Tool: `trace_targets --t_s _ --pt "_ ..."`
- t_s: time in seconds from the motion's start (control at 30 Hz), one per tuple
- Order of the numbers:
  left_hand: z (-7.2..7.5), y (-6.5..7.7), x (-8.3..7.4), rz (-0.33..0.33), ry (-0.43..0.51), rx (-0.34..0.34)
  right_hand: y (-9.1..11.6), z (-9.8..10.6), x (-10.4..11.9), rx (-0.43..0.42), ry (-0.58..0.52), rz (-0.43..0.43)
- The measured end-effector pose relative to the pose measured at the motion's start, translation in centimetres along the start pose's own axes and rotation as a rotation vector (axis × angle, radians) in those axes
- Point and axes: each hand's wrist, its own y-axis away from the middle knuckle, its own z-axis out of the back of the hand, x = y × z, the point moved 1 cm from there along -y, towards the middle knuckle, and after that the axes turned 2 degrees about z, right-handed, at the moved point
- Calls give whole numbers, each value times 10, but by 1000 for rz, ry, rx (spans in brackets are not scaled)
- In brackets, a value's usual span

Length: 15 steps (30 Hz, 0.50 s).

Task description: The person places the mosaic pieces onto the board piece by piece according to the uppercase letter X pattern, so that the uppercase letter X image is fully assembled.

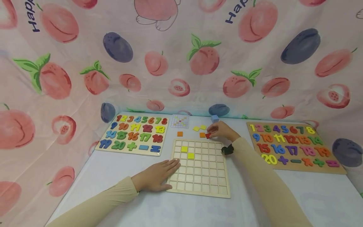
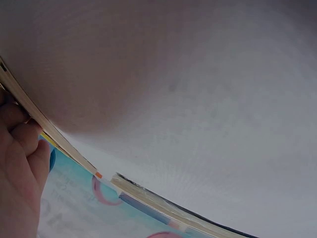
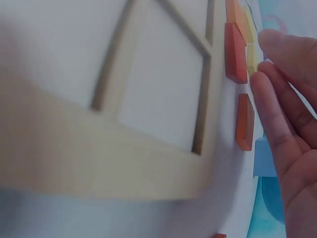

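The left hand [image 1: 157,175] lies over the left edge of the pale wooden grid board [image 1: 197,178], its straight fingers nearly together, a light touch that should suit steadying the frame. Beyond the board's far edge the right hand [image 1: 219,130] has its thumb parted from extended fingers, with nothing visible between them, close by the flat red square tile [image 1: 208,136] (contact is hard to tell). Pinching so thin a tile by opposite edges, fingertips low, should spare the orange square tile [image 1: 202,135] beside it a nudge.
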Motion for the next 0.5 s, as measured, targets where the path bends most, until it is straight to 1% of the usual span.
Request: trace_targets --t_s 0.2,0.5 --pt "0 0 -1 7 -6 2 3 2 -2 -43 -14 -29" --pt "2 0 -1 7 -9 3 11 5 0 -42 35 -29"
